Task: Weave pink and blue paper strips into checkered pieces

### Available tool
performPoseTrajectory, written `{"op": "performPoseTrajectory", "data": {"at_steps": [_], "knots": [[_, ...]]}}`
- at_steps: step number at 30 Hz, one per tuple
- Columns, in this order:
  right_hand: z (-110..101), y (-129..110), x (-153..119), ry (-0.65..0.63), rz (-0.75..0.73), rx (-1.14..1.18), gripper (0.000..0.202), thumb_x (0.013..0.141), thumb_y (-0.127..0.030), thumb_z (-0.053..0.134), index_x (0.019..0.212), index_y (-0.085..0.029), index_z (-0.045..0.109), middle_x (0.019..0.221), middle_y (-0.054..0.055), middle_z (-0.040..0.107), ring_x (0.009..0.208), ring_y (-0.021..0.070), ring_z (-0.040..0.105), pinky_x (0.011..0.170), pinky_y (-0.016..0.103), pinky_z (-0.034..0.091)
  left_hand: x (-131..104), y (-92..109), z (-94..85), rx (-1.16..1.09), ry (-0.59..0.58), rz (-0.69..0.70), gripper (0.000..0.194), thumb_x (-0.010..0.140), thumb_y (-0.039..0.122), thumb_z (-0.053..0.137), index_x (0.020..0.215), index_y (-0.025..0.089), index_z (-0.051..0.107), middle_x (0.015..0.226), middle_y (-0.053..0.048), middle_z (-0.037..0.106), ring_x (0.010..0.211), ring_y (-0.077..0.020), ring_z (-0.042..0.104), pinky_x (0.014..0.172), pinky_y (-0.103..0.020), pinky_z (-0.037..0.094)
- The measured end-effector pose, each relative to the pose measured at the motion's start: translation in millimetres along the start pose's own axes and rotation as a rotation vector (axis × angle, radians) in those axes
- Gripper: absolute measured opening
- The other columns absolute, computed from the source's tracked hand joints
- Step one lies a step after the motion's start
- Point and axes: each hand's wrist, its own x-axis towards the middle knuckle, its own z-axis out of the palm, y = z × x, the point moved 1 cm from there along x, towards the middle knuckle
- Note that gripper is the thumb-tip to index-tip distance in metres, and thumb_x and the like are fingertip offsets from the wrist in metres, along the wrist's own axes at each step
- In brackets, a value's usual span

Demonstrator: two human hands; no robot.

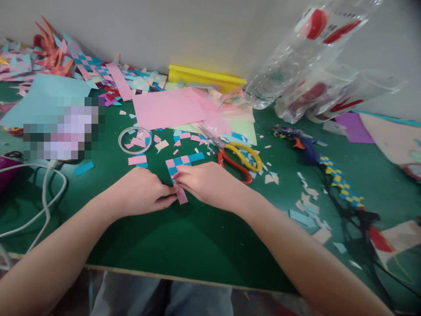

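A small piece of woven paper strips (pixel 174 165), checkered in pink and blue, lies between my hands on the green table. A blue end points to the right, and a pink end (pixel 182 196) hangs toward me. My left hand (pixel 141 191) pinches the pink end from the left with thumb and forefinger. My right hand (pixel 208 182) is closed on the woven part from the right, its fingertips partly covering it. Just behind my right hand rest scissors (pixel 226 147) with one yellow and one red handle. Pink and blue strips (pixel 137 160) lie behind my left hand.
A clear tape roll (pixel 120 140) and paper scraps lie behind my hands. Pink sheets (pixel 167 107) and a yellow holder (pixel 207 78) are farther back. Plastic bottle (pixel 279 66) and cups (pixel 348 94) stand back right. A white cable (pixel 46 197) crosses the left.
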Motion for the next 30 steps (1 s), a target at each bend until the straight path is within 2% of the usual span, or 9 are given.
{"op": "performPoseTrajectory", "data": {"at_steps": [5,14,23,30], "knots": [[-8,-6,4,-0.084,0.053,-0.025,0.025,0.094,-0.015,0.043,0.102,-0.014,0.066,0.097,0.006,0.069,0.073,0.0127,0.061,0.051,0.027,0.024,0,0,1.1,0.005,-0.009,0.006,0.033,0.093,0.038,0.041,0.094,0.029,0.073,0.064,0.000,0.071,0.052,-0.0149,0.061,0.046,-0.028,0.027],[-15,-12,9,-0.140,0.125,-0.027,0.021,0.093,-0.017,0.047,0.093,-0.016,0.068,0.093,0.004,0.069,0.072,0.0129,0.062,0.049,0.028,0.018,0,2,3.2,0.056,0.027,0.066,0.032,0.094,0.035,0.041,0.094,0.027,0.073,0.063,0.000,0.071,0.049,-0.0137,0.059,0.045,-0.027,0.025],[-4,-7,4,-0.100,0.086,0.003,0.019,0.091,-0.015,0.049,0.099,-0.016,0.067,0.111,0.004,0.067,0.084,0.0160,0.065,0.051,0.027,0.029,0,3,2.5,0.017,0.000,0.009,0.036,0.094,0.037,0.039,0.091,0.028,0.074,0.062,0.000,0.071,0.050,-0.0140,0.059,0.046,-0.026,0.024],[-1,-3,4,-0.085,0.064,0.017,0.025,0.095,-0.018,0.041,0.105,-0.014,0.064,0.110,0.009,0.067,0.087,0.0170,0.065,0.058,0.025,0.038,-1,3,3.3,0.007,0.006,0.000,0.037,0.094,0.037,0.038,0.092,0.029,0.074,0.063,-0.001,0.071,0.050,-0.0140,0.059,0.047,-0.027,0.023]]}}
